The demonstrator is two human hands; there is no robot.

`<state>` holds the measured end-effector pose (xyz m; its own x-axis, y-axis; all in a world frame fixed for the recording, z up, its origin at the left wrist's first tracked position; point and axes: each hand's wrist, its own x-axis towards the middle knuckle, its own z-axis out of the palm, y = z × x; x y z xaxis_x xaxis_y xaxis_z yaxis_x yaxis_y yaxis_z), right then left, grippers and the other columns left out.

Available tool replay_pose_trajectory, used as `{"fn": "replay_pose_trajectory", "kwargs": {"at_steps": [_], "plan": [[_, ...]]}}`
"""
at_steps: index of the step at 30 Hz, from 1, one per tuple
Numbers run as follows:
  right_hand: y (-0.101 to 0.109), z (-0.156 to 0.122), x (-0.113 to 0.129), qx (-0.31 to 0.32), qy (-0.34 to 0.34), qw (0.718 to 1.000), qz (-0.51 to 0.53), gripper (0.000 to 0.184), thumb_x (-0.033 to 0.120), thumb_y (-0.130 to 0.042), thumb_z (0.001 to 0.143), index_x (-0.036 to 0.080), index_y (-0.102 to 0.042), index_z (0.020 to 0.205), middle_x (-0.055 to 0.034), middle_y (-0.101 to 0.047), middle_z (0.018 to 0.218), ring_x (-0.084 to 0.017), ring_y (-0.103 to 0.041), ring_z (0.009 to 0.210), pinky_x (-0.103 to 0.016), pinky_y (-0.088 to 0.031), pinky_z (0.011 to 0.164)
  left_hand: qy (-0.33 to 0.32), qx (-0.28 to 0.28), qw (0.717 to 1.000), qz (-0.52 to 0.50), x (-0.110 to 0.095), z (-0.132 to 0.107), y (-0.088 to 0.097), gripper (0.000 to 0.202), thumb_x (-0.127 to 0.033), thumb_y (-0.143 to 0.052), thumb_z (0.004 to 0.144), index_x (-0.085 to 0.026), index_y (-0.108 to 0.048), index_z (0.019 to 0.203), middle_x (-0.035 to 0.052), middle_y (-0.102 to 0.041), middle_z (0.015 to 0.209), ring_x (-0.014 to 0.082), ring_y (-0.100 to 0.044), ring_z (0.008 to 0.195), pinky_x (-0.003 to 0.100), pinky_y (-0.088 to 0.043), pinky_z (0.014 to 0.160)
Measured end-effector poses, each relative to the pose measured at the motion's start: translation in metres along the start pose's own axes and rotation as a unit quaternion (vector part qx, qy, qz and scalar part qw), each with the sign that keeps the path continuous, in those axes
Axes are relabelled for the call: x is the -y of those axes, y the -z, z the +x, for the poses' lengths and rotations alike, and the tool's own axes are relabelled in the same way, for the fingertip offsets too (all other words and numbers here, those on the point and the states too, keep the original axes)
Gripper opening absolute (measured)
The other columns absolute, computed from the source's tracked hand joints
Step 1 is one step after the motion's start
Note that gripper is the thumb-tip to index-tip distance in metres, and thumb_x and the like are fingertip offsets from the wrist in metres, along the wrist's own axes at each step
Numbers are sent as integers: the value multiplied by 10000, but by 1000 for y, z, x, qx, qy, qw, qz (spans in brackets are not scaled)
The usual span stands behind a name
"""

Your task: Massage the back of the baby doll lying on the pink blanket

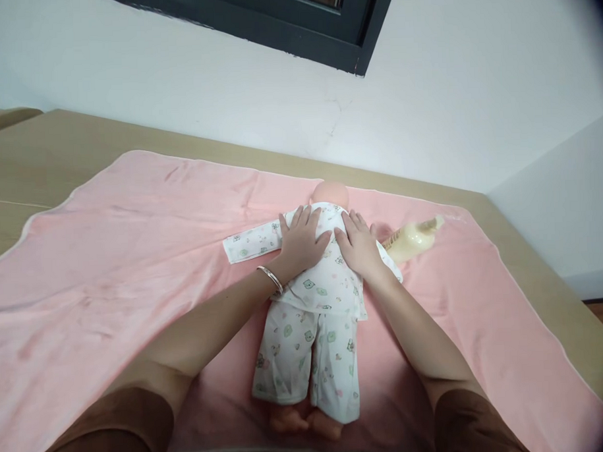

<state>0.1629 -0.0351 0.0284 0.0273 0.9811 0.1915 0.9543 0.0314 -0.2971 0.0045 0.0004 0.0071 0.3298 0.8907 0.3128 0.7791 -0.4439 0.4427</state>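
I rest my left hand [302,242] and right hand [359,247], both spread flat and gripping nothing, on the back of the doll [316,298], which lies face-down on the pink towel [110,272]. Uneven pressure could bunch its shirt or nudge the bottle [413,240] beside it.

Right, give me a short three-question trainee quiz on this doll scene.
1. True or false: both hands lie flat on the baby doll.
2. Which wrist wears the silver bangle?
3. What lies on the pink towel beyond the right hand: A) a spoon, B) a feeding bottle, C) a shoe?

Key:
1. True; the left hand and the right hand rest on its back.
2. Left.
3. B.
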Motion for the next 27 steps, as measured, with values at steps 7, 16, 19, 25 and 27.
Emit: {"fn": "replay_pose_trajectory", "kwargs": {"at_steps": [7,16,19,25,27], "plan": [[2,-16,22,-66,81,994,-24,561,397,-313,1039,122,-365,1525,-182,-252,1638,-302,-149,1542,-596,-128,1217,43,40,997,-46,0,6,3,586,-385,-171,1036,-202,-181,1593,103,-230,1656,300,-176,1549,742,-56,1178],[-5,-20,25,-56,96,994,7,550,383,-320,1027,165,-363,1530,-137,-220,1656,-270,-145,1546,-582,-156,1220,30,0,997,-74,10,4,-12,562,-302,-91,1042,-211,-239,1576,87,-313,1628,274,-217,1540,703,-24,1203],[-4,-21,29,1,85,996,-6,542,384,-341,1024,166,-395,1518,-141,-226,1654,-323,-147,1541,-608,-167,1207,43,-15,996,-79,10,3,-12,560,-307,-81,1044,-215,-273,1562,91,-358,1608,259,-242,1534,689,-77,1213],[-2,-22,29,-75,69,995,3,529,364,-399,1000,166,-429,1489,-143,-197,1662,-311,-163,1534,-608,-146,1209,29,-28,996,-79,10,2,-13,554,-310,-94,1044,-185,-297,1544,111,-377,1596,274,-242,1533,710,-67,1201],[-5,-21,29,-58,59,997,-4,534,385,-403,994,208,-422,1497,-114,-201,1665,-328,-151,1535,-672,-109,1188,38,-29,995,-84,9,2,-12,551,-319,-93,1046,-190,-308,1537,115,-389,1589,272,-252,1529,707,-75,1201]]}}
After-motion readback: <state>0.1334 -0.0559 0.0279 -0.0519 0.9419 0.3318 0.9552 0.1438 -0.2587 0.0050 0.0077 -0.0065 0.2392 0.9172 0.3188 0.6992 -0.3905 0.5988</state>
